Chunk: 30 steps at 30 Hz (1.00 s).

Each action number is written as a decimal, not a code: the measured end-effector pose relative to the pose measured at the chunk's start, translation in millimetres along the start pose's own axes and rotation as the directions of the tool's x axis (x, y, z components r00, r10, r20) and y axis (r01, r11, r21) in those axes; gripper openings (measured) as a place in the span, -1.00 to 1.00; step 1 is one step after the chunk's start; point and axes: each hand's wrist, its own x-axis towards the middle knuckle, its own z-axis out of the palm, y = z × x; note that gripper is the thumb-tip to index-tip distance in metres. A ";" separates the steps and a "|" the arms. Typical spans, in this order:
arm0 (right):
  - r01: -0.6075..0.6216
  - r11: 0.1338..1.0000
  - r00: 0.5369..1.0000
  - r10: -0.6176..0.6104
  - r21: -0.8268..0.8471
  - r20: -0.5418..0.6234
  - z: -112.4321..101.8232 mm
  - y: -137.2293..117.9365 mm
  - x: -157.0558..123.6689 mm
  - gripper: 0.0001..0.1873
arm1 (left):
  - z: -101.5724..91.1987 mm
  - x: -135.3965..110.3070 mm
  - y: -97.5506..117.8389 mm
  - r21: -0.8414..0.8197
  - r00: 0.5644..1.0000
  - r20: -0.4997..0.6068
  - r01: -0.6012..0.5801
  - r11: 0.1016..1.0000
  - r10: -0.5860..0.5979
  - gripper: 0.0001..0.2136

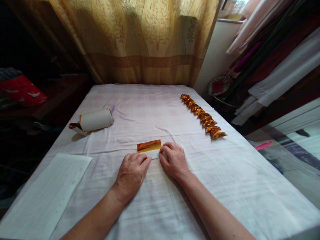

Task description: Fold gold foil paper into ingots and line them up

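A small rectangle of gold foil paper (149,146) lies on the white cloth, long side across my view. Its near edge runs between my two hands, where a thin pale edge shows. At its left near corner, my left hand (132,173) is closed, with fingers curled and thumb pressed in. My right hand (174,159) pinches at the right end with bent fingers. Both hands rest low against the cloth, and the fingertips partly hide the paper's near part.
A row of folded gold foil pieces (201,115) lies at the right. At the left are a white-backed foil roll (97,120) and a printed sheet (50,190). A patterned gold curtain (150,36) hangs behind the cloth-covered table (140,100); clothes (287,70) hang at right.
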 end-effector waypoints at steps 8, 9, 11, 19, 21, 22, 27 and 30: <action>-0.069 0.993 0.998 0.069 -0.101 -0.007 2.6 -12.2 0.2 -0.84 | -6.6 -0.5 6.5 0.028 0.996 0.091 -0.008 1.000 0.005 -0.73; -0.072 0.994 0.997 0.072 -0.085 -0.002 2.4 -11.5 0.0 -0.89 | -6.6 -1.1 5.8 0.029 0.996 0.088 -0.016 0.999 0.013 -0.73; -0.067 0.997 0.998 0.068 -0.044 0.013 1.3 -8.9 -0.2 -0.98 | -6.8 -3.4 3.7 0.028 0.996 0.083 -0.027 0.999 0.024 -0.74; -0.054 0.998 0.998 0.053 0.027 0.025 0.0 -1.5 -1.3 -0.84 | -9.7 -29.2 -15.2 0.048 0.999 0.034 -0.025 0.999 0.024 -0.71; -0.046 0.999 0.999 0.045 0.028 0.023 1.0 -0.6 -1.4 -0.80 | -10.7 -34.3 -19.2 0.022 1.000 0.027 -0.007 1.000 0.007 -0.70; -0.043 0.999 0.999 0.043 0.026 0.022 1.6 -0.1 -1.4 -0.79 | -11.2 -35.1 -20.7 0.005 1.000 0.025 0.006 1.000 -0.006 -0.70; -0.028 0.998 1.000 0.028 0.049 0.002 3.8 4.5 -0.8 -0.77 | -11.1 -18.2 -26.4 -0.120 0.991 0.045 0.133 0.984 -0.129 -0.77; -0.008 0.998 1.000 0.008 0.067 -0.011 4.7 6.7 -1.1 -0.79 | -7.0 -0.6 -28.1 -0.140 0.968 0.045 0.250 0.958 -0.246 -0.82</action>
